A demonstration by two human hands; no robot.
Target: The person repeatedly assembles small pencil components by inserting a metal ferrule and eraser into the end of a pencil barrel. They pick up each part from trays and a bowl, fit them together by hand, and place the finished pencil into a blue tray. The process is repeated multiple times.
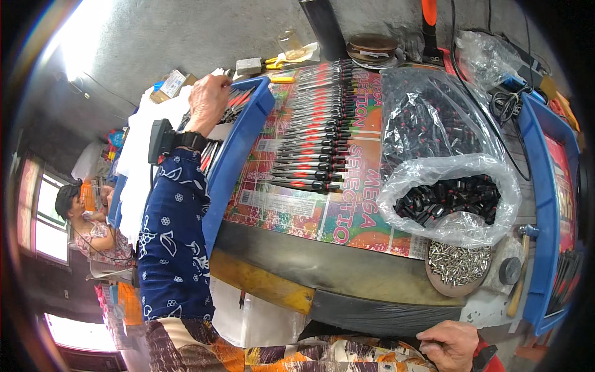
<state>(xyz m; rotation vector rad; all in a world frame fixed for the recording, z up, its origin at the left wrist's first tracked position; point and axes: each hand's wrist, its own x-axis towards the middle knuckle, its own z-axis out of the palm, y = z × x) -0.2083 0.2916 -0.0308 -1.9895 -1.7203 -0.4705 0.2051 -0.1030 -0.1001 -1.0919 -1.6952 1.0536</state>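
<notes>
My left hand (pixel 209 99) reaches over a blue plastic bin (pixel 243 146) at the left. Its fingers curl down toward the slim red-and-grey pen-like tools (pixel 238 99) inside; what they grip is hidden. A neat row of similar tools (pixel 316 130), grey and red with dark ends, lies side by side on a printed cardboard sheet (pixel 291 214). My right hand (pixel 451 345) is low at the right, close to my body below the table edge. Its fingers are curled in, and I cannot make out anything in them. Nearest it is a round dish of small metal pieces (pixel 458 263).
A clear plastic bag (pixel 446 124) full of black-and-red parts stands open on the right. Beyond it are a hammer (pixel 520 266), a dark cable (pixel 505 108) and another blue bin (pixel 538 167). Another person (pixel 93 229) sits at the far left. Yellow-handled pliers (pixel 273 63) lie at the back.
</notes>
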